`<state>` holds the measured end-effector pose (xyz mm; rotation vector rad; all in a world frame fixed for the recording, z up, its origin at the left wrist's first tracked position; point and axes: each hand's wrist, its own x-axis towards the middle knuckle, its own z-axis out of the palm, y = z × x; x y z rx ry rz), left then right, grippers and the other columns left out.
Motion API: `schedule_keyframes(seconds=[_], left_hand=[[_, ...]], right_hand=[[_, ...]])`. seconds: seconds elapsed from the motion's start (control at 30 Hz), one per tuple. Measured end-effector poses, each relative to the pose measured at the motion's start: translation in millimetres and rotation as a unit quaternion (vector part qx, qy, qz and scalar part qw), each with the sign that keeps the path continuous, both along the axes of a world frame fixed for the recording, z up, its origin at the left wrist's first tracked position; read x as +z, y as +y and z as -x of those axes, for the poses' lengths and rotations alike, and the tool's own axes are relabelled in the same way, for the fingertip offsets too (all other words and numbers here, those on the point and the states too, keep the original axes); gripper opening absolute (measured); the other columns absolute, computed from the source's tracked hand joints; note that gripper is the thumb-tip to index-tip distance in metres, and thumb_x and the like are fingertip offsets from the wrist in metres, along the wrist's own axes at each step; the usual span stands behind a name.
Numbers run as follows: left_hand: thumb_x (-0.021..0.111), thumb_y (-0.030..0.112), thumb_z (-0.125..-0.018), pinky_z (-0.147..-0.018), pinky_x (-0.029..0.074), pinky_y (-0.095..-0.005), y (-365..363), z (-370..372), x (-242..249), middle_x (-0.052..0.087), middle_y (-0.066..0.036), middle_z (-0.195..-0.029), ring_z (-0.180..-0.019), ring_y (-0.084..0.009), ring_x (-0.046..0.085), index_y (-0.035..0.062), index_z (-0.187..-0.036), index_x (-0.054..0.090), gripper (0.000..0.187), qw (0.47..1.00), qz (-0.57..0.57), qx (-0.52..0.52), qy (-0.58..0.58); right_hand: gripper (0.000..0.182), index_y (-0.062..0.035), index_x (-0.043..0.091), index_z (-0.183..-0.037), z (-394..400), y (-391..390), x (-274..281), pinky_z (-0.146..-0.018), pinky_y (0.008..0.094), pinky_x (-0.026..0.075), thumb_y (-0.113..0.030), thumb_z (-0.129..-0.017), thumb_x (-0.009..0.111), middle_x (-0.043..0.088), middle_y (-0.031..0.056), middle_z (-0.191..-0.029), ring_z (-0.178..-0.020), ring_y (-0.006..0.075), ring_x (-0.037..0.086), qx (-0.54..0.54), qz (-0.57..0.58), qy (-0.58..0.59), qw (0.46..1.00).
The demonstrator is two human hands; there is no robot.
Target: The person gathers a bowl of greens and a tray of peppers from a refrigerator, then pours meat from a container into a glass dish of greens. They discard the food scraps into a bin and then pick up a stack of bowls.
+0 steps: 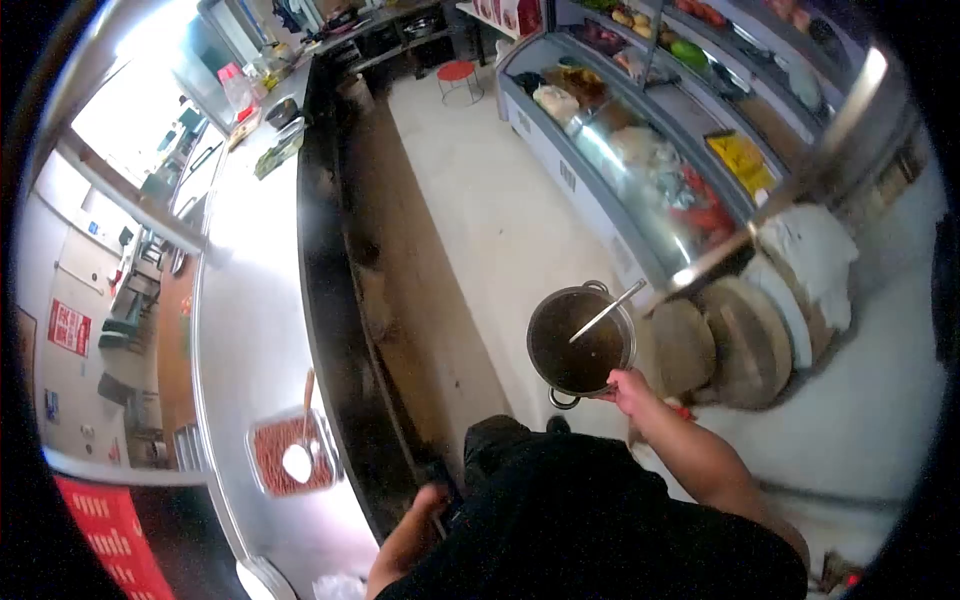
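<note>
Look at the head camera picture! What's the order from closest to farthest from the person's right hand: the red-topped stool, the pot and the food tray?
1. Pot: nearest, in the right hand's grip.
2. Food tray: next, on the counter, off to the left.
3. Red-topped stool: farthest, on the floor well ahead.

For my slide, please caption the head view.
A bare right hand grips a round, two-handled metal pot containing a slender silver utensil.

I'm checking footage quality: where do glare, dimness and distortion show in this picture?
Head view: glare whitens the counter, bright streaks cross the display case, the counter's edge bows, dark corners surround everything; the pot is dim inside, and the left hand looks soft.
</note>
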<state>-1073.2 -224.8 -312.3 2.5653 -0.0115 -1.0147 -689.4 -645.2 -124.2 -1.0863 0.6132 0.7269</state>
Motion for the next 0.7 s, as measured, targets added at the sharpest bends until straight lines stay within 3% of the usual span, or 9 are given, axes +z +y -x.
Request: schedule_keyframes(seconds=[0.07,0.13,0.33,0.43,0.5,0.57,0.6,0.63,0.7], left_hand=[[0.054,0.022,-0.071,-0.063,0.044,-0.0362,2.4,-11.6,19.9,0.058,-0.013,-0.080,-0.072,-0.0290,0.055,0.0062,-0.085,0.057,0.021,0.953,0.076,0.254,0.148],[0.053,0.022,-0.073,-0.062,0.044,-0.0358,25.2,-44.7,23.6,0.058,-0.013,-0.080,-0.071,-0.0282,0.055,0.0053,-0.085,0.057,0.021,0.924,0.086,0.314,0.198],[0.050,0.020,-0.076,-0.061,0.044,-0.0343,185.2,-290.5,1.3,0.058,-0.012,-0.081,-0.071,-0.0259,0.055,0.0026,-0.088,0.055,0.021,0.939,0.027,0.289,0.183],[0.049,0.019,-0.078,-0.061,0.043,-0.0336,282.5,-506.7,19.9,0.058,-0.012,-0.081,-0.071,-0.0247,0.055,0.0013,-0.089,0.054,0.021,0.986,-0.098,0.133,0.002],[0.048,0.018,-0.079,-0.061,0.043,-0.0331,313.4,-653.5,89.2,0.058,-0.012,-0.081,-0.071,-0.0240,0.055,0.0004,-0.090,0.053,0.021,0.960,-0.120,0.185,-0.172],[0.048,0.017,-0.081,-0.066,0.043,-0.0313,321.8,-778.1,154.2,0.058,-0.012,-0.089,-0.078,-0.0216,0.055,-0.0002,-0.097,0.051,0.024,0.879,0.099,0.430,-0.180],[0.048,0.017,-0.082,-0.072,0.043,-0.0298,323.4,-836.3,181.5,0.058,-0.012,-0.097,-0.085,-0.0195,0.055,-0.0004,-0.105,0.050,0.029,0.778,0.234,0.555,-0.177],[0.049,0.015,-0.082,-0.077,0.041,-0.0293,319.8,-885.1,226.8,0.055,-0.009,-0.104,-0.092,-0.0194,0.053,-0.0013,-0.110,0.046,0.032,0.858,0.200,0.420,-0.218],[0.052,0.014,-0.081,-0.078,0.041,-0.0287,301.0,-953.4,265.2,0.055,-0.008,-0.105,-0.092,-0.0197,0.053,-0.0005,-0.110,0.047,0.033,0.849,0.214,0.398,-0.273]], right_hand=[[0.032,0.0067,0.047,-0.095,-76.3,23.7,-5.1,-0.070,0.0465,0.049,-0.001,-0.064,0.045,0.054,0.0185,-0.090,-0.078,0.0329,0.057,-0.011,0.020,-0.006,1.000],[0.032,0.0072,0.046,-0.094,-145.3,52.3,-16.7,-0.071,0.0468,0.049,-0.001,-0.064,0.044,0.054,0.0190,-0.090,-0.079,0.0332,0.057,-0.022,0.036,-0.002,0.999],[0.033,0.0054,0.044,-0.095,-359.0,132.6,-26.7,-0.071,0.0524,0.048,0.001,-0.062,0.044,0.053,0.0174,-0.087,-0.077,0.0329,0.056,-0.087,-0.060,-0.025,0.994],[0.029,0.0058,0.042,-0.091,-453.0,177.3,-6.4,-0.075,0.0546,0.047,0.002,-0.062,0.043,0.051,0.0176,-0.090,-0.081,0.0328,0.054,-0.151,-0.033,0.005,0.988],[0.025,0.0050,0.044,-0.087,-513.9,204.4,6.5,-0.072,0.0526,0.048,0.000,-0.062,0.045,0.051,0.0171,-0.088,-0.076,0.0317,0.054,-0.160,-0.060,0.007,0.985],[0.023,0.0048,0.046,-0.085,-582.6,224.9,1.3,-0.071,0.0510,0.049,-0.001,-0.062,0.045,0.052,0.0175,-0.087,-0.075,0.0321,0.055,-0.154,-0.072,-0.011,0.985],[0.022,0.0046,0.046,-0.084,-615.7,234.2,-4.2,-0.070,0.0503,0.049,-0.002,-0.063,0.046,0.052,0.0178,-0.087,-0.074,0.0323,0.055,-0.152,-0.077,-0.016,0.985],[0.021,0.0045,0.047,-0.082,-648.8,243.4,-9.8,-0.070,0.0495,0.049,-0.002,-0.063,0.046,0.052,0.0180,-0.087,-0.074,0.0326,0.055,-0.151,-0.082,-0.021,0.985],[0.015,0.0031,0.048,-0.076,-719.6,258.4,-16.6,-0.068,0.0464,0.050,-0.003,-0.063,0.046,0.052,0.0175,-0.084,-0.074,0.0329,0.056,-0.134,-0.049,-0.008,0.990]])
